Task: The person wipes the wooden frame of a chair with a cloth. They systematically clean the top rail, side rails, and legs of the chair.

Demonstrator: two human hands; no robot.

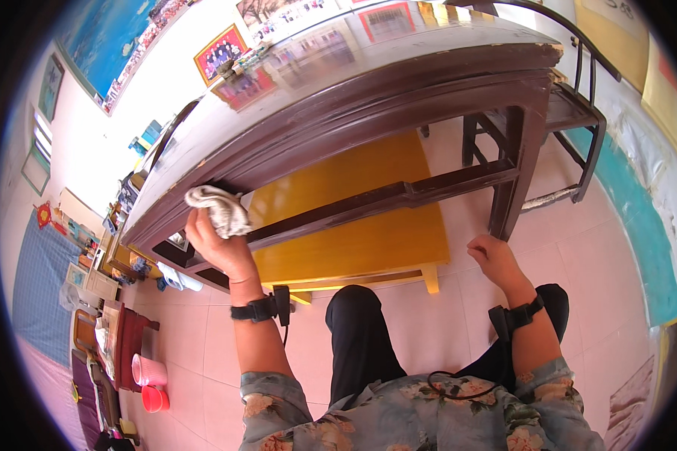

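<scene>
My left hand (217,248) grips a crumpled, light striped cloth (225,213). The cloth lies against the front apron of a dark brown wooden table (366,115), toward its left end. My right hand (493,260) is loosely curled near the foot of the table's right front leg (505,217), with nothing seen in it. Whether it touches the leg I cannot tell. Under the tabletop runs a dark wooden stretcher (457,181), and behind and below it is a yellow wooden low table or bench (361,239). Both my wrists wear black straps.
A dark wooden armchair (575,113) stands at the table's right end. A framed picture (221,53) and a small dark object (226,70) are at the tabletop's back. Two buckets, pink (149,370) and red (155,398), sit on the tiled floor (203,338) at left.
</scene>
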